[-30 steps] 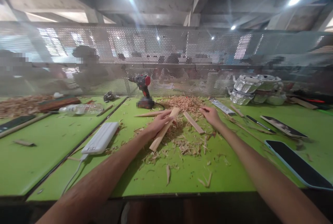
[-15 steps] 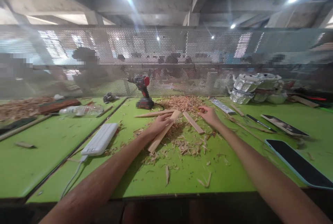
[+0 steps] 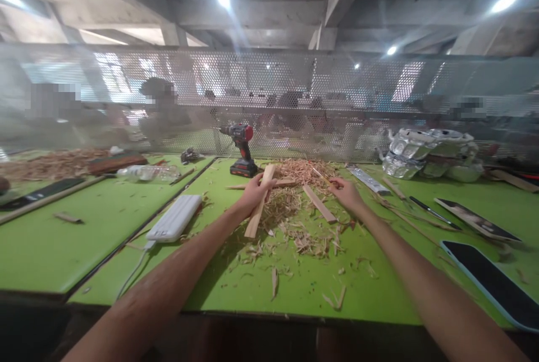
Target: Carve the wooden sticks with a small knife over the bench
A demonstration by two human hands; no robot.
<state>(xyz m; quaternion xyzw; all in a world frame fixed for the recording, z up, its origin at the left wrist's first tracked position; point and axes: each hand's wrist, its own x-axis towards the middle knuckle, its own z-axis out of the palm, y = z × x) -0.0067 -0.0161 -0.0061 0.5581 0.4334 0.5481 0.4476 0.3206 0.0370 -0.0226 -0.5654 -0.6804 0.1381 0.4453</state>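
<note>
beyond a green table (image 3: 370,289), a perforated screen (image 3: 269,81) runs across the far side, with blurred people (image 3: 158,106) showing through it. the left hand (image 3: 253,192) is closed around a pale wood strip (image 3: 260,202), which slants from far right to near left, just left of the middle; whether its near end touches the table i cannot tell. the right hand (image 3: 346,193) has its fingertips pinched together on a slim tool (image 3: 322,175) that points to the far left, over the shavings; its exact kind is too small to tell. between the hands lies a second strip (image 3: 319,204), flat on the table. curled shavings (image 3: 305,170) are heaped on the far side and scattered toward the near edge. beyond the left hand a drill (image 3: 243,149) stands upright on its battery. to the left are a white power bank (image 3: 176,217) with a cable and, farther off, a clear bottle (image 3: 149,173). to the right, near the edge, lies a blue-edged phone (image 3: 490,283); a pen (image 3: 433,213) is farther back, and foil-wrapped bundles (image 3: 429,154) sit at the far right.
</note>
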